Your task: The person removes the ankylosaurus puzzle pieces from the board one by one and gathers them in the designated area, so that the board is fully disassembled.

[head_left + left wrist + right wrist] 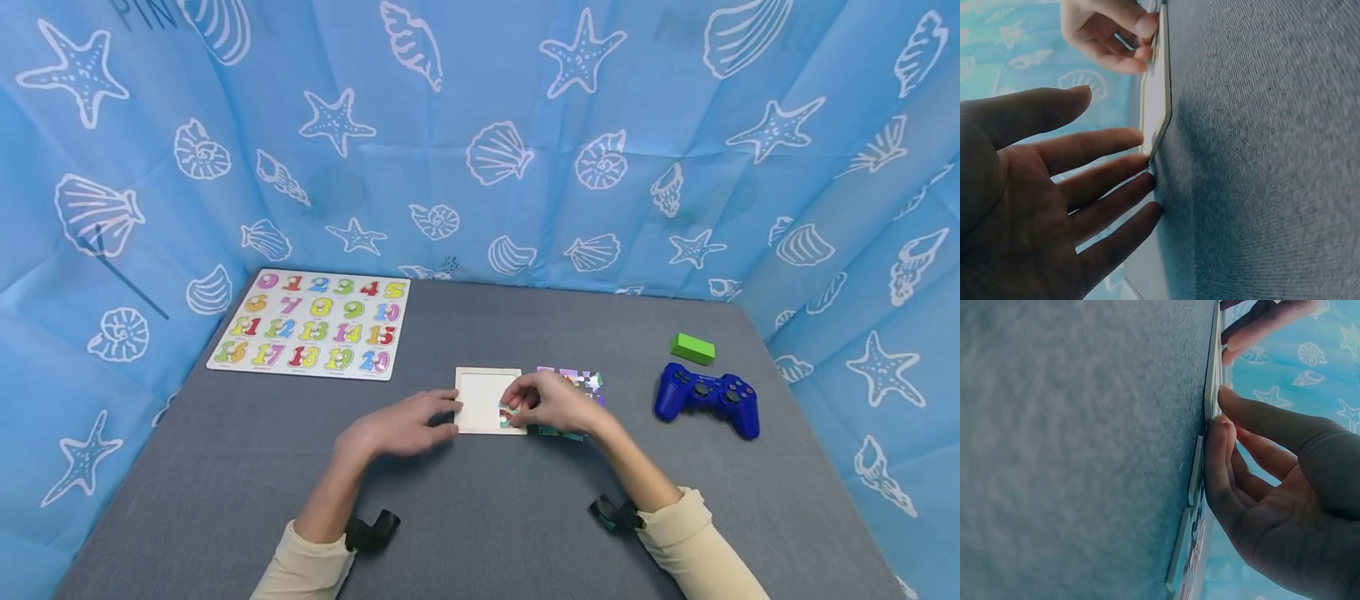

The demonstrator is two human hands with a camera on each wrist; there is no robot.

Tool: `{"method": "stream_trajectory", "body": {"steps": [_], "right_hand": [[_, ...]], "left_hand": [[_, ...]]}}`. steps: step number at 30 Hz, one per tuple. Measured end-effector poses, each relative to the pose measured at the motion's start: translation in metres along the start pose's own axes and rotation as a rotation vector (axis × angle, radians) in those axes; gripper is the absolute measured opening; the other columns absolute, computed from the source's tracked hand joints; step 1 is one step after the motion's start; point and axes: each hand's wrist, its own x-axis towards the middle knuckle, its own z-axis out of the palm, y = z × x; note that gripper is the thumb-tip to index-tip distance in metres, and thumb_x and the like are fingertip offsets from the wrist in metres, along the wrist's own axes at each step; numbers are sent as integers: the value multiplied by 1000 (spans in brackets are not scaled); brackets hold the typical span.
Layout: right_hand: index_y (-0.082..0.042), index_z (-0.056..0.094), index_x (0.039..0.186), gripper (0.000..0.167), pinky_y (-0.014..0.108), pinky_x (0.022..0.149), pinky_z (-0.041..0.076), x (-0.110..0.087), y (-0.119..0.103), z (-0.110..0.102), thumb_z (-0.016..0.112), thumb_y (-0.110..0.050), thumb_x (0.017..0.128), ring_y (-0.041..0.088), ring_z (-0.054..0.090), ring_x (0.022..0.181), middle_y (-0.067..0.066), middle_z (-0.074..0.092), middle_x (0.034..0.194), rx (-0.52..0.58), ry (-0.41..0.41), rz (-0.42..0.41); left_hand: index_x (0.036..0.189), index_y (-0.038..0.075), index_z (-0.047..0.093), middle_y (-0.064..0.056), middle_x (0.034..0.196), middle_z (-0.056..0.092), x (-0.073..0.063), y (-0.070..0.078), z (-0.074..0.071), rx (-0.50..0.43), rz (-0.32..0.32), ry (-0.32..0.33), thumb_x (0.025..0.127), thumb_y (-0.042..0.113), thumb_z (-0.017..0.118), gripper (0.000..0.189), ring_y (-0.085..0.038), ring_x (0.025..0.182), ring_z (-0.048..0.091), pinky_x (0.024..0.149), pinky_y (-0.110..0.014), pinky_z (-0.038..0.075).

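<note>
A square wooden puzzle tray (480,402) with a pale, bare base lies on the grey table. At its lower right corner is a small colourful puzzle piece (506,417), with the thumb and fingers of my right hand (551,402) pinching it; the fingers partly hide it. More jigsaw pieces (588,381) lie flat just right of the tray, partly under that hand. My left hand (408,423) touches the tray's left edge with its fingertips. In the left wrist view, the left hand's fingers (1107,181) are extended and spread.
A white number puzzle board (307,325) lies at the back left. Over on the right are a blue game controller (707,398) and a green block (693,348). A blue curtain (465,125) with shell prints encloses the table's back and sides.
</note>
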Motion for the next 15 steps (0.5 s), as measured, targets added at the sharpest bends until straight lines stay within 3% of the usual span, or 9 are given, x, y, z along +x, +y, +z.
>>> {"method": "stream_trajectory", "body": {"steps": [15], "right_hand": [[-3,78,100,26,21,66,50,2,-4,-4,95,-10,81,9,59,74,0,67,81,-21,11,117]], "left_hand": [[157,-4,54,-18,174,40,0,-2,0,4,23,-10,112,21,56,51,-40,163,36,131,-59,32]]}}
